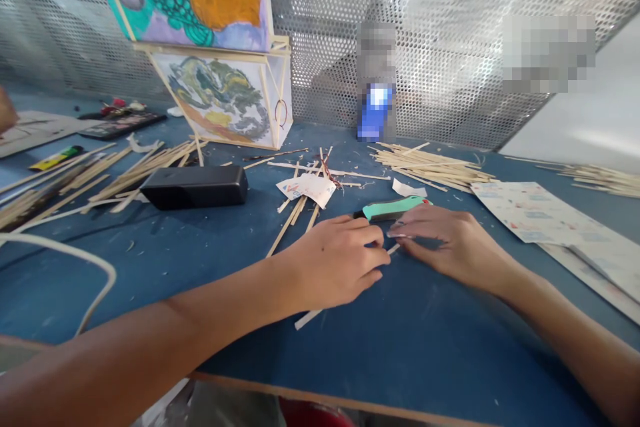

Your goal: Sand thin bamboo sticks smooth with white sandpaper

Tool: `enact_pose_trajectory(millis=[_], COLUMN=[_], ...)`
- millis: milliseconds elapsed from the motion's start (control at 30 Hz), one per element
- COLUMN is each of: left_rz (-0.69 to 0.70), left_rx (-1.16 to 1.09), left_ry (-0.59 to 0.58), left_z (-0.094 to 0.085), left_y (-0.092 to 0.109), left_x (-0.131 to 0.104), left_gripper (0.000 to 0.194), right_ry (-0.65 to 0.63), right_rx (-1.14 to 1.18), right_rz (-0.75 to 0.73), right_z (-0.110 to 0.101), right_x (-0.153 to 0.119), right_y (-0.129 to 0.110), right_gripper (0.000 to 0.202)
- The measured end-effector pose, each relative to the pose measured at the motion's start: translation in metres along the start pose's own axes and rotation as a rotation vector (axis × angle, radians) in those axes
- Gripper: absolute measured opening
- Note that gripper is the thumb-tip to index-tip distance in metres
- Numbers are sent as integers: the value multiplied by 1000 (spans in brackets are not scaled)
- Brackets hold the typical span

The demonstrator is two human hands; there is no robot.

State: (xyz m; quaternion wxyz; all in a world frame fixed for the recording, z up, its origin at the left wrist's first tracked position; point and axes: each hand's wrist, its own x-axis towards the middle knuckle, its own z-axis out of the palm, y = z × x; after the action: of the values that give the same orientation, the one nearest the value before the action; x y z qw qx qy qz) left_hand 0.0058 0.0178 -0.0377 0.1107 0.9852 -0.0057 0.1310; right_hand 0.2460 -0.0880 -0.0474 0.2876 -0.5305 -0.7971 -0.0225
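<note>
A thin white strip (307, 319) lies slantwise on the blue table. My left hand (345, 260) rests over its middle, fingers curled down onto it, so that part is hidden. The strip's far end comes out beyond those fingers, close to my right thumb. My right hand (445, 237) is closed in a pinch, thumb and fingertips near each other; what lies between them is too small to make out. Just beyond both hands is a utility knife (387, 209) with a mint-green and black handle, partly behind the right fingers.
Behind are thin wooden sticks (425, 165), a paper scrap (307, 188) and a painted box lantern (220, 97). A black box (195, 187) and white cable (107, 267) are left, printed sheets (530, 210) right. A perforated metal panel (320, 33) backs the table. Another person's hand (6, 110) shows far left.
</note>
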Motion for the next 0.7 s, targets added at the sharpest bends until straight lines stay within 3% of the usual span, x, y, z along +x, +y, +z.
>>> enact_pose_trajectory(millis=[233, 400, 700], left_rz=[-7, -25, -70], left_rx=[26, 68, 21], left_ry=[-22, -40, -109], left_z=[-1, -1, -4], left_y=[-7, -5, 0], left_x=[-2, -4, -6], left_gripper=[29, 35, 40], right_ry=[-98, -55, 6], right_rx=[3, -76, -146], right_rz=[-58, -72, -10], right_z=[-4, -6, 7], right_x=[2, -3, -18], right_y=[5, 7, -3], right_gripper=[20, 24, 23])
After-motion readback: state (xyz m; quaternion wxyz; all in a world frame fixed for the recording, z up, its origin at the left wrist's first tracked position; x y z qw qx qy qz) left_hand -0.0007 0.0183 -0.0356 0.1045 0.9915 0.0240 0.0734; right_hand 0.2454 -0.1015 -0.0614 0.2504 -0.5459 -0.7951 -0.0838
